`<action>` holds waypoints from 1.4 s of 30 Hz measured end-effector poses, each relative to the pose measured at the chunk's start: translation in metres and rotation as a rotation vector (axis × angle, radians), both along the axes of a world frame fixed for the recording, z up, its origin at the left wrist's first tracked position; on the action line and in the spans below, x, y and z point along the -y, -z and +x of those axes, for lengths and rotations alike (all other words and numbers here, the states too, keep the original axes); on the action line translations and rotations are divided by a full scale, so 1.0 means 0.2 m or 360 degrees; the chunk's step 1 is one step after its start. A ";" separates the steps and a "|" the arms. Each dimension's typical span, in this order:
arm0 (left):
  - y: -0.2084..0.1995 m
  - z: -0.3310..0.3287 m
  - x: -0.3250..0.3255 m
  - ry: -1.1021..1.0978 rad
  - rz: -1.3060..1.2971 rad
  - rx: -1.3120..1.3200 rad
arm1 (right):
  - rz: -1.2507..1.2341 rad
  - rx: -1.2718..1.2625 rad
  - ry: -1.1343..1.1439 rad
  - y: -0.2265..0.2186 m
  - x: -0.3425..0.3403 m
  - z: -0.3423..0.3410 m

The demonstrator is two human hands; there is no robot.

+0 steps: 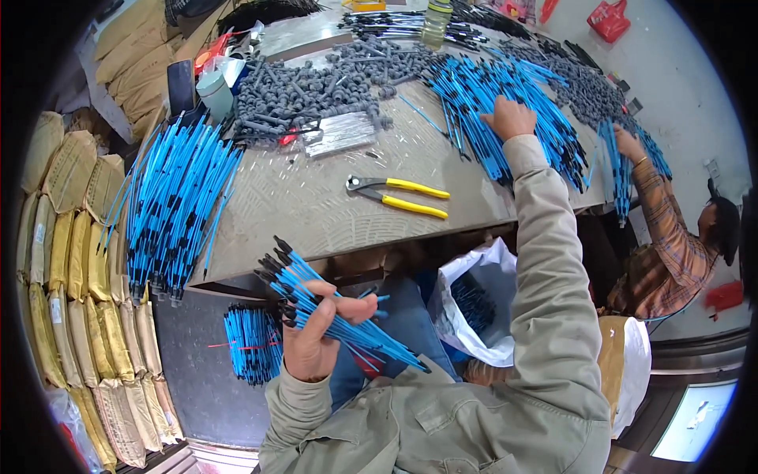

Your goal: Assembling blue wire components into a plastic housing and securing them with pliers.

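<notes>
My left hand [316, 332] grips a bundle of thin blue rods with black tips [312, 288], held below the near edge of the table [316, 213]. My right hand [509, 118] reaches far across the table and rests on a spread pile of the same blue rods [505, 99], fingers partly curled into them; I cannot tell whether it grasps any. Yellow-handled pliers [399, 196] lie on the table between my two hands.
A big stack of blue rods [170, 201] overhangs the table's left edge. Grey plastic fittings [316, 83] are heaped at the back, beside a clear bag [339, 133]. A white bag with rods [474, 304] sits below. Another person [671, 245] works at the right. Tan sacks [71, 261] line the left.
</notes>
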State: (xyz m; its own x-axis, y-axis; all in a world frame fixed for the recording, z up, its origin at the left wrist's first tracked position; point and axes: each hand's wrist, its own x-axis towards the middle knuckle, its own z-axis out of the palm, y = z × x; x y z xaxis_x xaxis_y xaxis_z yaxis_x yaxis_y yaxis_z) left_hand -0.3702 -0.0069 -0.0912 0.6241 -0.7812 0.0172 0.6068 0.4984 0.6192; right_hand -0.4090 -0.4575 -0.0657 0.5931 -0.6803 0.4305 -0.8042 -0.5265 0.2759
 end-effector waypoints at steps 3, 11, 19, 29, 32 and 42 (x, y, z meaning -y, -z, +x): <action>0.05 0.04 -0.01 0.0058 0.0058 -0.0005 | -0.0199 -0.0025 -0.0055 0.10 0.06 0.03; 0.11 0.09 0.05 -0.0195 0.0387 -0.0066 | 0.0090 0.0850 -0.1005 0.22 -0.98 -0.32; 0.08 0.16 0.08 -0.0563 0.0228 -0.0011 | 0.0616 0.0581 -0.1343 0.36 -1.56 -0.60; 0.03 0.04 -0.05 -0.0635 0.0296 0.0162 | 0.0288 0.0441 -0.1488 0.34 -1.68 -0.72; -0.03 0.00 -0.05 -0.0607 0.0297 0.0156 | 0.0657 0.0472 -0.1662 0.26 -1.69 -0.76; -0.18 -0.28 0.03 -0.0508 0.0338 0.0556 | 0.0591 0.0862 -0.1582 -0.09 -1.64 -0.70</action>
State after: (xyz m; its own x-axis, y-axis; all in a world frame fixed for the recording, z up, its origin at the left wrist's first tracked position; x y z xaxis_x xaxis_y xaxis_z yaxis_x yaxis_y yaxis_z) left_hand -0.4253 -0.0137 -0.0561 0.8173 -0.5616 0.1290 0.1838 0.4663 0.8653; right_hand -0.5483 -0.1302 -0.0484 0.7327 -0.1611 0.6612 0.0368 -0.9608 -0.2748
